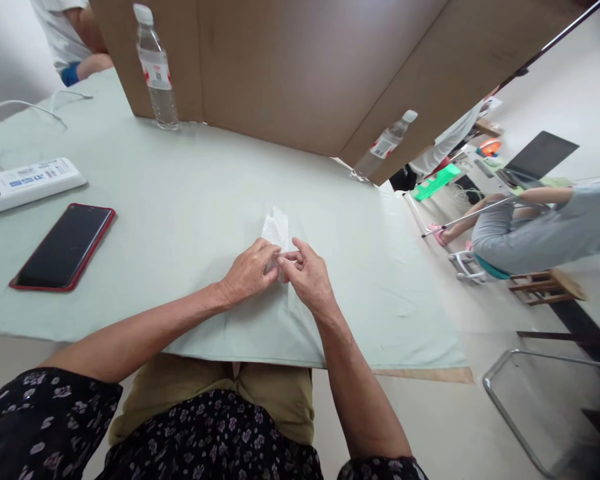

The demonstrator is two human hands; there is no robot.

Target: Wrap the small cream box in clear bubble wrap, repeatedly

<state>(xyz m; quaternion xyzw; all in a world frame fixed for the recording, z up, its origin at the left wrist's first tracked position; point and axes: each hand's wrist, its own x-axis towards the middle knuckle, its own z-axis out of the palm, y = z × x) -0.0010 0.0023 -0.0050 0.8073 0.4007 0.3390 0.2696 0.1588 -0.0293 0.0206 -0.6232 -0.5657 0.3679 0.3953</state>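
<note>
A thin, crumpled white piece (277,225), tissue or plastic film, I cannot tell which, rises from between my hands above the pale green tablecloth (190,200). My left hand (250,270) is closed on its lower left side, with the fingers bent over it. From the right, the thumb and bent fingers of my right hand (309,277) pinch the same piece close to the left fingertips. The fingertips of both hands nearly meet, and they hide the lower part of the piece.
Beyond my hands stands a tall brown cardboard panel (275,80), with one water bottle (159,83) at its left and another bottle (386,143) at its right. A red-cased phone (63,247) and a white power strip (35,183) lie left. A seated person (530,230) is at right.
</note>
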